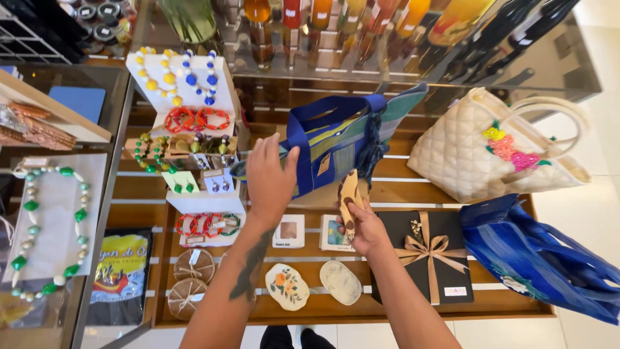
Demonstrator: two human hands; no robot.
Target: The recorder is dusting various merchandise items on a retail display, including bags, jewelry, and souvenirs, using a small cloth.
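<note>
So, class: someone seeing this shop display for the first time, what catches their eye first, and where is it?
At centre, the left hand touches a blue striped tote bag while the right hand holds a spotted brown oval piece. A quilted cream bag with bright flowers sits to the right, and bead necklaces on white stands to the upper left.

What we see laid out on the slatted display shelf [516, 304]

At the back edge the tote bag [336, 139] stands, the quilted handbag [478, 152] to its right; at the left edge sits the jewellery stand [187, 116] — coasters [192, 278] in the front-left corner. Along the front edge lie two oval dishes [287, 286], the ribboned box [429, 255] to their right — a folded fabric bag [542, 255] overhangs the right edge.
</note>
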